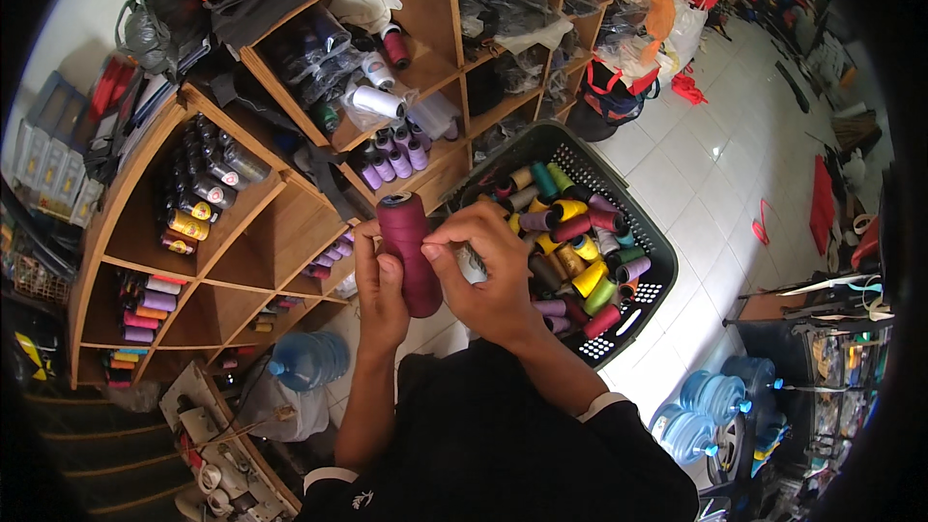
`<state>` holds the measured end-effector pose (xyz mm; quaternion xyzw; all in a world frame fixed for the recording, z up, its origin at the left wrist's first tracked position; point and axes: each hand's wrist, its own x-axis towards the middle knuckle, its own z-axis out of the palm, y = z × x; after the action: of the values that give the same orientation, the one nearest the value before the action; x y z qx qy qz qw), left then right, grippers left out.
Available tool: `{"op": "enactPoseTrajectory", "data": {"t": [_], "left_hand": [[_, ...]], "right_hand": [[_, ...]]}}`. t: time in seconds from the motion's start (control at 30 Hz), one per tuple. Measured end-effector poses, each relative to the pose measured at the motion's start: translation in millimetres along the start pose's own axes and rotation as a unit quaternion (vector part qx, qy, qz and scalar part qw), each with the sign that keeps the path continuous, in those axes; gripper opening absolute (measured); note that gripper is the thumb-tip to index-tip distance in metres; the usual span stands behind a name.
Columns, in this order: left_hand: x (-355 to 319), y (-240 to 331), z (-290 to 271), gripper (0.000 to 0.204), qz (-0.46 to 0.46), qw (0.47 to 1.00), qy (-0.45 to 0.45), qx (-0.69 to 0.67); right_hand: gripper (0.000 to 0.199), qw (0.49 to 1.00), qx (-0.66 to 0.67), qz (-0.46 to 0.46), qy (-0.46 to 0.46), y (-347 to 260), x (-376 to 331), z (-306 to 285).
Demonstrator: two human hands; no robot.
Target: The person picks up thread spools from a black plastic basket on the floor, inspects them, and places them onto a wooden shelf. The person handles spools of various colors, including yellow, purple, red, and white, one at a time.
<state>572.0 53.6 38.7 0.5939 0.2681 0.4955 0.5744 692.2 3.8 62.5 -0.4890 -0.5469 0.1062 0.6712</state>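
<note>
Nearest to you are your own two hands, closed together around a maroon thread cone [410, 251] held upright in front of your chest. Your left hand [379, 292] wraps its lower left side, and your right hand [488, 271] presses in from the right, thumb and fingertips pinched against the cone's upper half, perhaps working at a thread end; I cannot tell for certain.

From largest to smallest around that: the wooden shelf unit [290, 203] fills the left and top of your view. Some of its cubbies already hold sorted spools: dark bottles and cones in the upper left cubby, purple cones [387, 162] lined along the front edge of a middle cubby, and pink and orange spools in the lower left ones. The cubbies just behind your hands look bare or thinly filled.

The dark plastic basket [657, 242] stands on the tiled floor to your right, still heaped with mixed coloured spools [575, 256], so by the look of it most of the sorting remains.

The maroon cone sits in neither place: clear of the basket's left rim and in front of the shelf edge, not yet put away
</note>
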Motion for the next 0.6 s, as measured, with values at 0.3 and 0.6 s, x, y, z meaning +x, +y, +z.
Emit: {"op": "enactPoseTrajectory", "data": {"t": [0.3, 0.6], "left_hand": [[-0.6, -9.5, -15.9, 0.064, -0.108, 0.985, -0.014, -0.136], [-2.0, 0.4, -13.3, 0.092, -0.074, 0.996, -0.030, 0.029]], "right_hand": [[0.020, 0.981, -0.159, 0.107, -0.010, 33.4, -5.0, -32.6], [0.034, 0.987, -0.076, -0.008, -0.141, -10.5, 22.5, -9.5]]}}
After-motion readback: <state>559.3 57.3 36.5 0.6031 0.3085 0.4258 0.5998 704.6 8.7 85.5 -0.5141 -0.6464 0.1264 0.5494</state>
